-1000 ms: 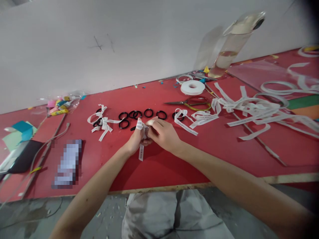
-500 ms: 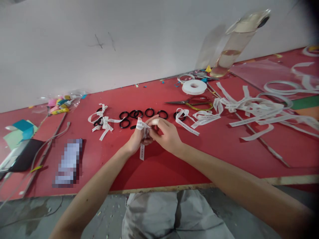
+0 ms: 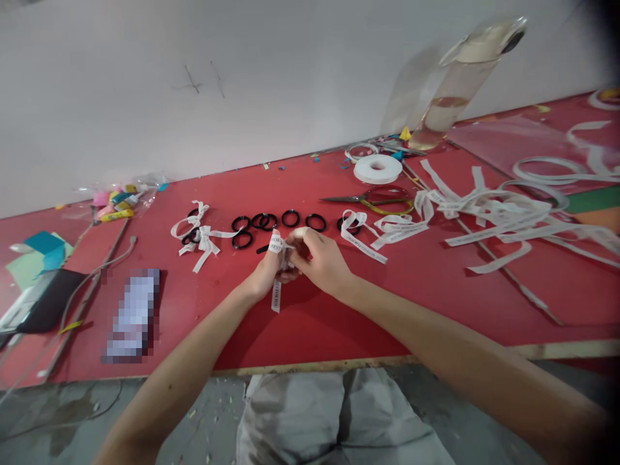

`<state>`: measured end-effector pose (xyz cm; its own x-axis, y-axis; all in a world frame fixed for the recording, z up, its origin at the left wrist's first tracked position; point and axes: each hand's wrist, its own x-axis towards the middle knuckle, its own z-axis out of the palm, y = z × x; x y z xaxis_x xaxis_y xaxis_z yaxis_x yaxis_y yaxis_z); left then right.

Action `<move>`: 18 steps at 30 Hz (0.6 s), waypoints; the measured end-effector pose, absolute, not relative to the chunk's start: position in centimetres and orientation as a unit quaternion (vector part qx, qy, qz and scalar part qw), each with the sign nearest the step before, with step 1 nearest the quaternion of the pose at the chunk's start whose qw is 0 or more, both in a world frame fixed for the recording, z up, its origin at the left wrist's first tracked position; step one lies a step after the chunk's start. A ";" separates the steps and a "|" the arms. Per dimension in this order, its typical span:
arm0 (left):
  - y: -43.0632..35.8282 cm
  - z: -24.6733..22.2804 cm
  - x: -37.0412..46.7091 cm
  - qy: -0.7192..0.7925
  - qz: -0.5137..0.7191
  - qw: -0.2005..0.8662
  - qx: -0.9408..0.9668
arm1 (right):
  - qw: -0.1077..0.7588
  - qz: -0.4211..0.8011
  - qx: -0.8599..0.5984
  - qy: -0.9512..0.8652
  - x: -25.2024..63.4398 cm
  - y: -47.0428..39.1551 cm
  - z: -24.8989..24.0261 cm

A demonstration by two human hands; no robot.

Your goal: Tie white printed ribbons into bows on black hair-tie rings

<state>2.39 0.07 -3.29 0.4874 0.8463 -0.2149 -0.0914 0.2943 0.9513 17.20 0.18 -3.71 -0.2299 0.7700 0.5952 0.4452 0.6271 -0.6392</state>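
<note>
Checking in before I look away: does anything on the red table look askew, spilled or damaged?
Nothing spilled or broken shows. The cut ribbon strips lie in a loose tangle at the right, and small scraps dot the red table near the wall. Both the left hand and right hand pinch one printed ribbon.

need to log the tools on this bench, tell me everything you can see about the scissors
The scissors lie flat on the red table, far side, just right of centre. Thin dark blades, closed, point left; the looped handles, reddish and yellow-green, face right. They look like metal with coated handles. No hand touches them. A white ribbon roll sits behind, and printed white ribbon strips lie just in front.
</note>
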 end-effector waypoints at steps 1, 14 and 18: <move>0.1 -3.4 2.4 0.385 0.331 0.705 0.495 | 0.474 0.164 -0.394 -0.770 17.2 0.2 -3.7; 0.1 -3.1 2.4 0.387 0.323 0.711 0.490 | 0.471 0.191 -0.381 -0.773 17.4 0.3 -3.7; 0.2 -3.1 2.3 0.387 0.324 0.715 0.484 | 0.471 0.216 -0.369 -0.772 17.7 0.4 -3.4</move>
<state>2.28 0.24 -3.09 0.4911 0.8373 -0.2404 -0.0883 0.3224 0.9425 17.69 0.39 -3.39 -0.2854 0.7723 0.5675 0.3662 0.6351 -0.6801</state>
